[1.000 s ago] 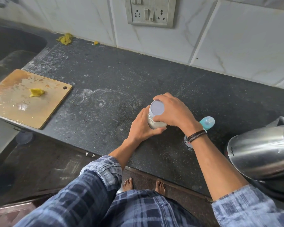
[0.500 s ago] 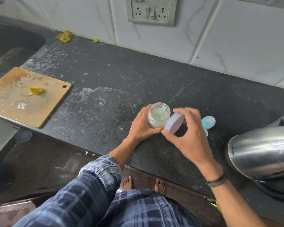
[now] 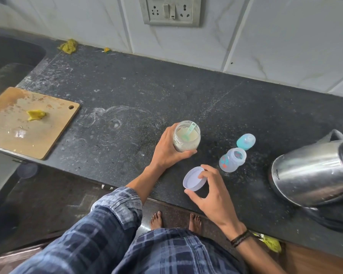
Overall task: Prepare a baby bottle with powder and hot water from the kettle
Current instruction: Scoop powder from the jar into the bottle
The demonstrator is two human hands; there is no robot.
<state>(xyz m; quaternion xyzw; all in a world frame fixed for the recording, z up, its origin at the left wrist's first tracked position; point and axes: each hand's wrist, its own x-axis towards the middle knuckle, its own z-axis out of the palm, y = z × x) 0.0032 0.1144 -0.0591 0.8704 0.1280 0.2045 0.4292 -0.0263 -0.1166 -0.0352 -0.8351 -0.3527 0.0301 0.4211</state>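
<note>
The left hand [image 3: 167, 149] is curled round the clear glass jar of pale powder [image 3: 186, 143], which stands open on the dark speckled stone counter [image 3: 166, 91] with a green plastic scoop [image 3: 189, 131] inside. The right hand [image 3: 212, 192] pinches the round white plastic lid [image 3: 191, 179] between thumb and fingertips, near the counter's front edge. The small clear baby bottle [image 3: 232, 160] stands open just right of the lid, its blue cap [image 3: 246, 141] behind it and the shiny steel kettle [image 3: 313, 175] farther right. A wide stretch of counter lies between the jar and the wooden cutting board [image 3: 28, 131].

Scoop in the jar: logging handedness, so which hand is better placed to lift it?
Probably right: the left hand grips the jar, while the right hand need only set down the lid.
</note>
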